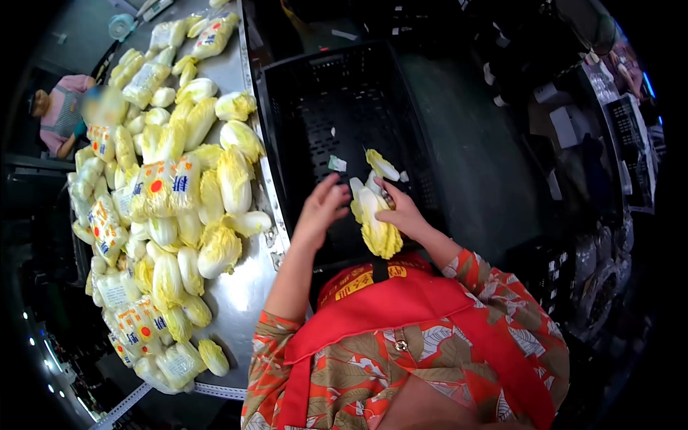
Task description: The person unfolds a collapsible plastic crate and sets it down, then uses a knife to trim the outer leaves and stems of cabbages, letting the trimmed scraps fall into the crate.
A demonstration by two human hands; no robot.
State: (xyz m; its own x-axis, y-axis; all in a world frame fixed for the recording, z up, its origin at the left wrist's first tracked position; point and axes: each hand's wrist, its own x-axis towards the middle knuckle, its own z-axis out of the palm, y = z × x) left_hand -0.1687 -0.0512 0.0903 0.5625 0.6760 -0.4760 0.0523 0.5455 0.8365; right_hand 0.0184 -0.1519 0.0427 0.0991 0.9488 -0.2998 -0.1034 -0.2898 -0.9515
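Held cabbage: a napa cabbage (376, 226) is above the near end of the black crate (315, 89), its pale stem side away from the body and its frilled yellow leaf end toward the apron (387, 312).
Right hand: the right hand (407, 213) grips the cabbage from its side, thumb across the front; this presumably steadies it and leaves the other side accessible.
Left hand: the left hand (324, 208) is just beside the cabbage with fingers spread and partly bent, apparently gripping nothing.
Crate position: set alongside the metal table (247, 308), probably to keep the stock within short reach and catch scraps.
Scraps: a loose-looking yellow leaf (383, 165) shows just beyond the right fingers; whether it is attached cannot be told. A small pale scrap (337, 163) shows near it.
Table stock: unwrapped cabbages (233, 179), oblong, with smooth white ribs and crinkled leaves, lie heaped among printed bags (165, 188) of glossy clear film.
Surfaces: crate perforated, seemingly plastic; tabletop grey and dully reflective; apron red cloth.
Far side: a co-worker (61, 118) in a striped apron stands across the table.
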